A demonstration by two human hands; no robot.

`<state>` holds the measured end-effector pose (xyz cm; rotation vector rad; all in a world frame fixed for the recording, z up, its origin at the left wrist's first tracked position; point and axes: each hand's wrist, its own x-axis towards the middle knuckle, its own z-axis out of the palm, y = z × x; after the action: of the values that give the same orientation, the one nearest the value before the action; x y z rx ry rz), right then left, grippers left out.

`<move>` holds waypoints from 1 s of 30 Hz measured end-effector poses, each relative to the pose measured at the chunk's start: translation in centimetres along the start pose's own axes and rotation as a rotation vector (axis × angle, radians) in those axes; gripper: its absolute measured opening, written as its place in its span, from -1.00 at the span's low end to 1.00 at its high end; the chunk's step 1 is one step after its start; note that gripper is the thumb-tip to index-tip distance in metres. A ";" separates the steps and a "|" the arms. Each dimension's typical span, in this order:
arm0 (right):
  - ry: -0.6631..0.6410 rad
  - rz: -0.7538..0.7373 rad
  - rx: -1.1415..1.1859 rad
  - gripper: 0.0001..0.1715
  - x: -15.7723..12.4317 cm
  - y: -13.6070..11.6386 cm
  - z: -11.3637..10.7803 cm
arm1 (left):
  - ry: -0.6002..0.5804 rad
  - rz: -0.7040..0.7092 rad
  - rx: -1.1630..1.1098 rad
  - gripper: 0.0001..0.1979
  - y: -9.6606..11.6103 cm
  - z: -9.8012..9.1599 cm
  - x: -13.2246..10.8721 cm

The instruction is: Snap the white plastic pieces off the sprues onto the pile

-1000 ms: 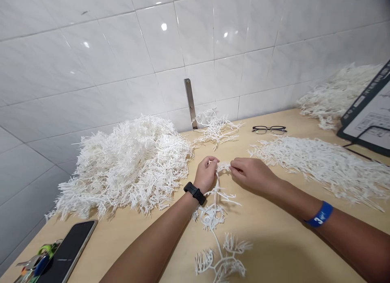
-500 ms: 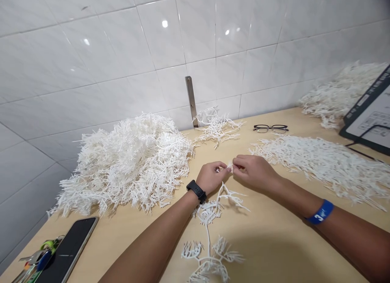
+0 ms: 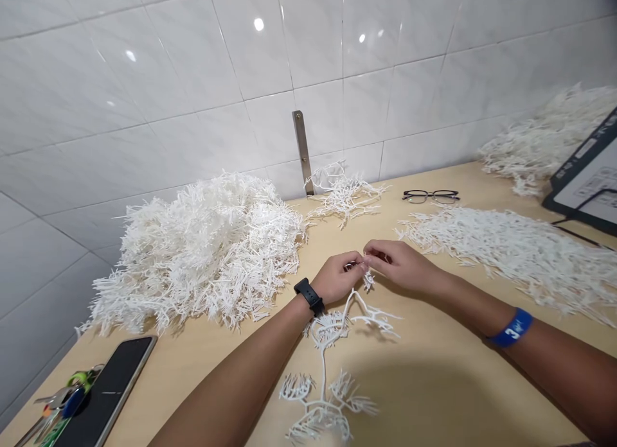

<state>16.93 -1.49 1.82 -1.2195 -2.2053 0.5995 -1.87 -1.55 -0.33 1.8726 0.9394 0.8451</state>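
Observation:
Both hands meet above the middle of the table. My left hand (image 3: pixel 339 278), with a black watch at its wrist, pinches a small white branched piece (image 3: pixel 369 280) that hangs between the fingertips. Fingers of my right hand (image 3: pixel 398 262) are closed on the same piece from the right. Just below my left hand, a longer branched white strand (image 3: pixel 322 363) with feathery tufts runs toward the near edge. Where the strand's top end meets the fingers is partly hidden.
On the wood table (image 3: pixel 434 376) lie a big white heap (image 3: pixel 207 248) at left, a small tangle (image 3: pixel 344 196) by the wall, a flat spread (image 3: pixel 506 251) at right, glasses (image 3: pixel 430 196), a phone (image 3: pixel 108 395) with keys (image 3: pixel 60 402), and a dark-framed panel (image 3: pixel 590 177).
The small piece now hangs lower below the fingertips and shows more. My right hand has shifted slightly left over my left fingertips. The view has tilted a little downward.

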 end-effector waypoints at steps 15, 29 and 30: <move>-0.249 -0.008 0.809 -0.44 0.0 1.3 2.1 | -0.171 -0.058 -0.437 -0.60 0.0 -1.1 0.1; 0.338 0.340 -0.332 -0.48 0.6 4.2 -3.0 | 0.013 -0.146 -0.649 -0.55 -1.0 -0.5 0.7; 0.321 0.341 -0.350 -0.49 0.5 3.9 -3.0 | 0.051 -0.141 -0.623 -0.56 -1.1 -0.5 0.8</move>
<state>21.06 1.24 1.79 -1.7574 -1.8922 0.1233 -2.25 -0.28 -0.98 1.2416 0.7184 0.9670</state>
